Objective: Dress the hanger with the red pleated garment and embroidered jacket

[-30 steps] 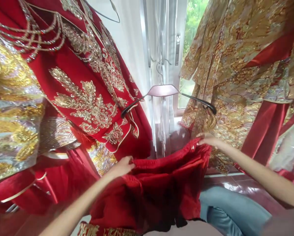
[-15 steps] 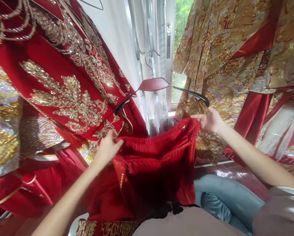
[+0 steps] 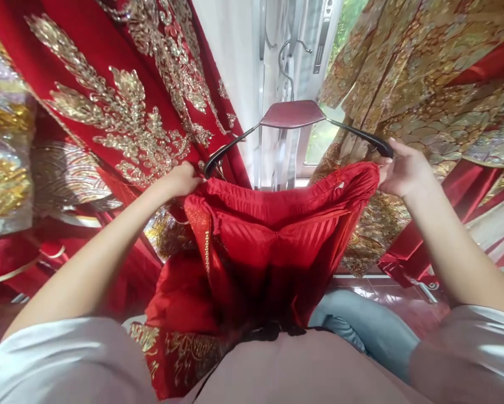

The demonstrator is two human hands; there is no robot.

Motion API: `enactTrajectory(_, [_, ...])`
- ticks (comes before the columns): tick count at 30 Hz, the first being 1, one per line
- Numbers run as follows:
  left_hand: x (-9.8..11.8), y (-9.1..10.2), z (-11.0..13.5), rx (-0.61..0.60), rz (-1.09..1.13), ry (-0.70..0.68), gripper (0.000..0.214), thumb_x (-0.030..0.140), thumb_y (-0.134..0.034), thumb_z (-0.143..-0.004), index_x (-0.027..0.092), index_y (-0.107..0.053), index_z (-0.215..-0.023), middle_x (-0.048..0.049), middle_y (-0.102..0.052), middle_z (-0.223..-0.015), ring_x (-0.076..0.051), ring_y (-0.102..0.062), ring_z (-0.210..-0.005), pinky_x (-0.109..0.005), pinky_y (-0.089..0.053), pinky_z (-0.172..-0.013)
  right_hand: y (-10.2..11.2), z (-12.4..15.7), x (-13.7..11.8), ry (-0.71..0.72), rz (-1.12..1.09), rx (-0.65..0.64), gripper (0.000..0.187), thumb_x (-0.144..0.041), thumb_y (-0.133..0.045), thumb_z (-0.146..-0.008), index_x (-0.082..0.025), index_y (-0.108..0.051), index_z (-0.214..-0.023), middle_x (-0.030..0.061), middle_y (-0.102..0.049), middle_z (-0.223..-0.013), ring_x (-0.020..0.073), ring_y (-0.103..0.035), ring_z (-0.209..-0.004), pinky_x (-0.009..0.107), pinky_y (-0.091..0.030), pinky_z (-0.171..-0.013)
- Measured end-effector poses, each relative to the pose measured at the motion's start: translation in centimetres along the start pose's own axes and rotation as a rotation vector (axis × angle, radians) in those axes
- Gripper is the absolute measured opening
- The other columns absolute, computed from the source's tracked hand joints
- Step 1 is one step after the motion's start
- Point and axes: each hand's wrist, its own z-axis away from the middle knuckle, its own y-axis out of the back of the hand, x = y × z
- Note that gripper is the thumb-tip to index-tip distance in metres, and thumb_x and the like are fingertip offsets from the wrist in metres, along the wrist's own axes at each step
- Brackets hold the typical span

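Red, the garment [image 3: 273, 252] spreads across the head view's centre, its waistband [image 3: 260, 203] gripped at both ends — left hand [image 3: 182, 182] at ten o'clock from its middle, right hand [image 3: 408, 171] at two. At twelve is the hanger [image 3: 294, 115], long axis along the waistband, a tip close by each hand.

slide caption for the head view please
Left hand and right hand hold a red garment at the ends of a hanger.

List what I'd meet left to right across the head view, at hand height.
Gold-and-silver sequined cloth → left grip → held red garment → right grip → red satin fabric.
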Motion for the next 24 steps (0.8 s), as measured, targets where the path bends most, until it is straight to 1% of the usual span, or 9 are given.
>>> enactTrajectory(3, [1.2,0.7,-1.0,-0.062,-0.176,0.007,0.007,0.021,-0.055,-0.075,0.015,-0.054,-0.070,-0.0058,-0.057,-0.063,-0.021,-0.061,-0.072,-0.029,-0.048,-0.069,0.7,-1.2,1.0,0.083,-0.029,-0.093,0.034,-0.042,-0.049,-0.087,-0.025,-0.046,-0.057,-0.0054,-0.026,-0.042,0.0083,-0.020,-0.040,0.026,-0.026,-0.046])
enactTrajectory(6, [2.3,3.5,-1.9,-0.037,-0.208,-0.057,0.011,0.017,-0.049,-0.079,0.008,-0.057,-0.079,-0.0086,-0.060,-0.077,-0.021,-0.061,-0.083,-0.032,-0.049,-0.078,0.6,-1.2,1.6,0.075,-0.053,-0.100,0.030,-0.044,-0.057,-0.080,-0.026,-0.045,-0.059,-0.0052,-0.029,-0.043,0.0098,-0.019,-0.042,0.028,-0.025,-0.048])
enactTrajectory(8, [3.1,5.9,-2.1,0.091,-0.182,-0.033,0.019,0.017,-0.054,-0.078,0.003,-0.057,-0.091,-0.0100,-0.061,-0.086,-0.023,-0.059,-0.090,-0.036,-0.048,-0.083,0.2,-0.8,1.8,0.056,-0.093,-0.072,0.030,-0.042,-0.053,-0.084,-0.025,-0.045,-0.061,-0.0053,-0.030,-0.044,0.0095,-0.021,-0.043,0.028,-0.026,-0.051])
enactTrajectory(11, [5.2,8.6,-1.5,0.423,-0.004,-0.105,0.039,0.016,-0.056,-0.078,0.001,-0.049,-0.113,-0.0077,-0.058,-0.102,-0.020,-0.056,-0.094,-0.034,-0.045,-0.086,-0.7,-0.2,2.0,0.024,-0.194,-0.013,0.030,-0.033,-0.042,-0.091,-0.022,-0.046,-0.063,-0.0058,-0.031,-0.045,0.0074,-0.025,-0.042,0.027,-0.025,-0.052])
enactTrajectory(13, [7.4,9.1,-0.2,0.629,0.124,-0.233,0.041,0.011,-0.050,-0.079,0.003,-0.043,-0.119,-0.0058,-0.054,-0.112,-0.013,-0.056,-0.087,-0.028,-0.044,-0.084,-1.1,-0.1,2.4,0.001,-0.250,-0.009,0.029,-0.032,-0.045,-0.090,-0.022,-0.048,-0.064,-0.0058,-0.031,-0.045,0.0068,-0.025,-0.041,0.026,-0.024,-0.050])
enactTrajectory(15, [9.7,8.3,1.8,0.724,0.169,-0.342,0.040,0.005,-0.044,-0.079,0.005,-0.042,-0.119,-0.0047,-0.054,-0.114,-0.008,-0.054,-0.077,-0.024,-0.044,-0.080,-1.3,-0.1,3.0,-0.021,-0.290,-0.052,0.026,-0.038,-0.059,-0.081,-0.023,-0.049,-0.063,-0.0058,-0.034,-0.044,0.0073,-0.024,-0.040,0.026,-0.023,-0.046])
enactTrajectory(17, [11.5,6.5,4.0,0.639,0.090,-0.380,0.038,0.004,-0.040,-0.081,0.009,-0.042,-0.119,-0.0055,-0.060,-0.106,-0.011,-0.056,-0.075,-0.025,-0.045,-0.077,-1.3,-0.2,3.4,-0.023,-0.313,-0.117,0.031,-0.043,-0.072,-0.067,-0.024,-0.049,-0.061,-0.0058,-0.035,-0.044,0.0078,-0.024,-0.040,0.026,-0.022,-0.042])
enactTrajectory(20, [12.6,2.7,6.2,0.340,-0.155,-0.350,0.037,0.007,-0.037,-0.086,0.011,-0.044,-0.122,-0.0109,-0.065,-0.092,-0.021,-0.061,-0.083,-0.031,-0.046,-0.075,-1.0,-0.4,3.7,0.021,-0.311,-0.177,0.039,-0.046,-0.079,-0.057,-0.024,-0.047,-0.058,-0.0059,-0.034,-0.043,0.0076,-0.023,-0.039,0.027,-0.018,-0.040])
enactTrajectory(24, [12.7,-0.9,5.8,0.058,-0.383,-0.370,0.040,0.005,-0.036,-0.085,0.006,-0.047,-0.123,-0.0189,-0.066,-0.093,-0.028,-0.064,-0.088,-0.035,-0.047,-0.072,-0.8,-0.4,3.5,0.058,-0.338,-0.178,0.039,-0.043,-0.082,-0.055,-0.024,-0.048,-0.062,-0.0071,-0.032,-0.044,0.0069,-0.020,-0.039,0.028,-0.015,-0.041])
